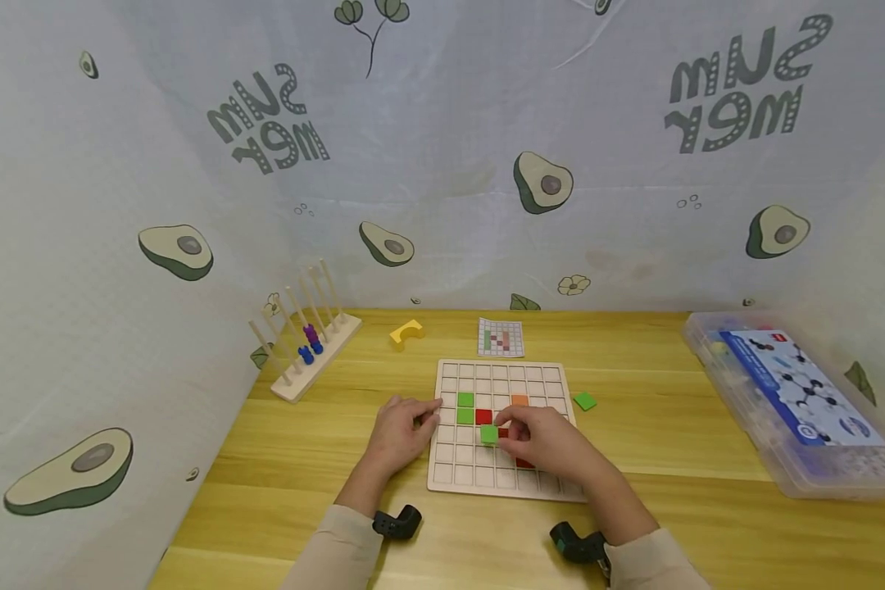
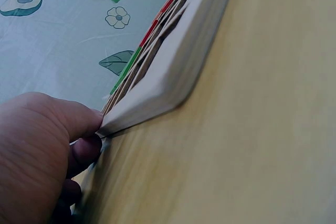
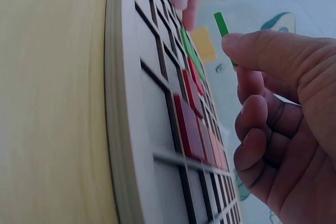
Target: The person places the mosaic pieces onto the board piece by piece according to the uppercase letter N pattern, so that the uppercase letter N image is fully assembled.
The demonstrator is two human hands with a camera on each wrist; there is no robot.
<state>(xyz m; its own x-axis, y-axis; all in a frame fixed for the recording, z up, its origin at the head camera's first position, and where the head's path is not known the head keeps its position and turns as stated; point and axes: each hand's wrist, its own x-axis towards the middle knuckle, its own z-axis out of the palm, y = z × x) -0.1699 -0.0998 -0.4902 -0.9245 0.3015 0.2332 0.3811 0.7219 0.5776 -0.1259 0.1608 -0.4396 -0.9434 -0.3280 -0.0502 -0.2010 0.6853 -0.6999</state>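
Observation:
A square wooden grid board (image 1: 463, 474) lies flat in front of me. My left hand (image 1: 398, 430) is at its left edge, thumb and index fingertips touching the rim, as the left wrist view also shows. With thumb and index finger, my right hand (image 1: 549, 438) pinches a green square tile (image 3: 220, 23), held above the board. Two green tiles (image 1: 465, 400) sit one below the other in the grid, a red tile (image 1: 483, 416) beside the lower one. Farther right is an orange tile (image 1: 519, 400). More red tiles (image 3: 188, 127) are partly hidden by the right hand in the head view.
Behind the board lies a printed grid card (image 1: 501, 338). One loose green tile (image 1: 585, 401) rests right of the board. A yellow arch block (image 1: 407, 332) and a peg stand (image 1: 311, 373) with blue and purple pieces are back left. At right is a clear plastic case (image 1: 774, 467).

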